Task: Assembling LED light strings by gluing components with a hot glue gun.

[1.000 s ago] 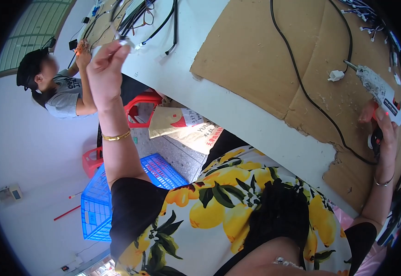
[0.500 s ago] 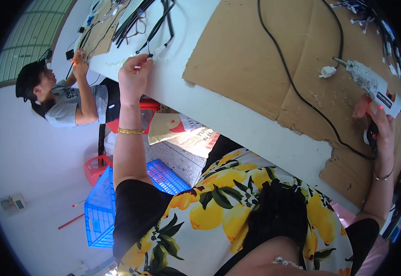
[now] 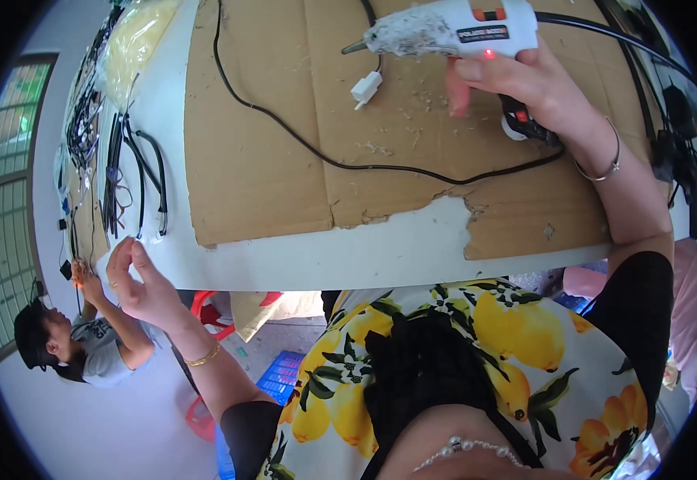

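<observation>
My right hand (image 3: 536,84) is wrapped round the handle of a white hot glue gun (image 3: 444,30), its metal nozzle pointing left and its body smeared with glue. Just below the nozzle, a small white plug connector (image 3: 367,88) is on the cardboard. My left hand (image 3: 144,282) is at the table's near left edge, thumb and fingertips close together at the lower end of a black cable (image 3: 139,200). Its tip is partly hidden by the fingers. Beside it lie another bent black cable (image 3: 161,172) and a bundle of black cables (image 3: 113,180).
A torn cardboard sheet (image 3: 268,196) covers much of the white table (image 3: 300,264), with a black cord (image 3: 300,144) across it. At the far left are a clear plastic bag (image 3: 136,40) and tangled wires (image 3: 84,120). A co-worker (image 3: 84,344) handles wires there. A blue crate (image 3: 280,376) stands below.
My view has swung to the right, so the table sits straighter. My left hand stays by the cable ends, and the right still grips the glue gun near the white connector.
</observation>
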`<act>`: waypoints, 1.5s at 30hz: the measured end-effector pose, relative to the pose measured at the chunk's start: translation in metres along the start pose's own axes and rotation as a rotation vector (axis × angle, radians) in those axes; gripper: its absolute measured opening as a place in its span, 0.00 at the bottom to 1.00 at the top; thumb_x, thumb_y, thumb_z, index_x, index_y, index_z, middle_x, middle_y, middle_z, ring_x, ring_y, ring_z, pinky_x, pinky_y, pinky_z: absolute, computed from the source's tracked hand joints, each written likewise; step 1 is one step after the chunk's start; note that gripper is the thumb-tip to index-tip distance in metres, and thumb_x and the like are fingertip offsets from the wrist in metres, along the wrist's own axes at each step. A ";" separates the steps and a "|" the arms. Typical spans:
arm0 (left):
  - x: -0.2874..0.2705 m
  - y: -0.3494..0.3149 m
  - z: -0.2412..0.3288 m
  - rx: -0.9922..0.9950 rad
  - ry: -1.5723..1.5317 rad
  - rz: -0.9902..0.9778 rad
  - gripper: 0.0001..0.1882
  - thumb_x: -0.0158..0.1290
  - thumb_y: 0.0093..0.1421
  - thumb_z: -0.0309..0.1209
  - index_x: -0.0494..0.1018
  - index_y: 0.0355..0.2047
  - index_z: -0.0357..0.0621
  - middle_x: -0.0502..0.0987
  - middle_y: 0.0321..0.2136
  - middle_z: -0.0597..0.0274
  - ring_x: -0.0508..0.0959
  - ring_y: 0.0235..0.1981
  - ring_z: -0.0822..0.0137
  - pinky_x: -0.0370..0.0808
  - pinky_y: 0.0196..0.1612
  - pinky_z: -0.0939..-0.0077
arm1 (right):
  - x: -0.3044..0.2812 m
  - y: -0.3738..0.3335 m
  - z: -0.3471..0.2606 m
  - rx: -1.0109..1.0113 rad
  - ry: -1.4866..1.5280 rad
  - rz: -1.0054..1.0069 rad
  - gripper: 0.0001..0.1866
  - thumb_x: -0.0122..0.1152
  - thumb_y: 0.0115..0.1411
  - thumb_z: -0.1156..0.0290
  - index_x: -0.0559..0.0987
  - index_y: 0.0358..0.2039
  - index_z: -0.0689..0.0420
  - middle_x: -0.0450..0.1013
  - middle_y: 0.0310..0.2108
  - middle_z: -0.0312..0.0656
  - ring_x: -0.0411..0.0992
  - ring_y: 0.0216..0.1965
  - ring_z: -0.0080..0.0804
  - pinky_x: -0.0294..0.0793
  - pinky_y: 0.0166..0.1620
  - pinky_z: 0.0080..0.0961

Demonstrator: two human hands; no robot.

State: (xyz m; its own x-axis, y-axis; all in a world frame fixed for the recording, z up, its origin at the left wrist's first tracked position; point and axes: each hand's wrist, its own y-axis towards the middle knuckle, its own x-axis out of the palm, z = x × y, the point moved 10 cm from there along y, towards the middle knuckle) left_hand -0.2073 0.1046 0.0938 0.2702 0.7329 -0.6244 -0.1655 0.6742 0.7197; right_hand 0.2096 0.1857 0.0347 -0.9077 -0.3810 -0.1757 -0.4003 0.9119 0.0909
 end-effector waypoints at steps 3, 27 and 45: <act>0.037 0.005 0.107 0.389 -0.218 -0.184 0.08 0.57 0.50 0.25 0.74 0.31 0.38 0.75 0.31 0.58 0.74 0.31 0.63 0.70 0.36 0.75 | 0.000 0.005 -0.014 -0.024 0.086 -0.046 0.06 0.55 0.55 0.71 0.74 0.28 0.60 0.74 0.23 0.37 0.71 0.25 0.23 0.70 0.29 0.19; 0.198 -0.001 0.194 -0.427 -1.316 -0.718 0.09 0.56 0.51 0.21 0.74 0.34 0.34 0.76 0.26 0.62 0.74 0.24 0.74 0.73 0.29 0.82 | -0.009 0.013 -0.045 -0.151 0.180 0.020 0.09 0.54 0.54 0.68 0.72 0.29 0.62 0.72 0.21 0.39 0.71 0.25 0.25 0.69 0.32 0.21; 0.184 0.007 0.191 -0.325 -1.221 -0.581 0.08 0.56 0.49 0.18 0.74 0.32 0.34 0.76 0.26 0.62 0.75 0.27 0.75 0.76 0.33 0.82 | 0.004 0.010 -0.041 0.021 -0.037 -0.045 0.06 0.54 0.53 0.73 0.72 0.29 0.63 0.72 0.22 0.38 0.71 0.26 0.21 0.69 0.32 0.17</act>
State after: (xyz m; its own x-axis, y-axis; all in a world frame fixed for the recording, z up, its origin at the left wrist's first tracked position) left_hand 0.0226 0.2261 0.0419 0.9960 -0.0854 -0.0275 0.0895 0.9656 0.2442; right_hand 0.1971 0.1870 0.0749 -0.8836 -0.4158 -0.2154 -0.4372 0.8973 0.0612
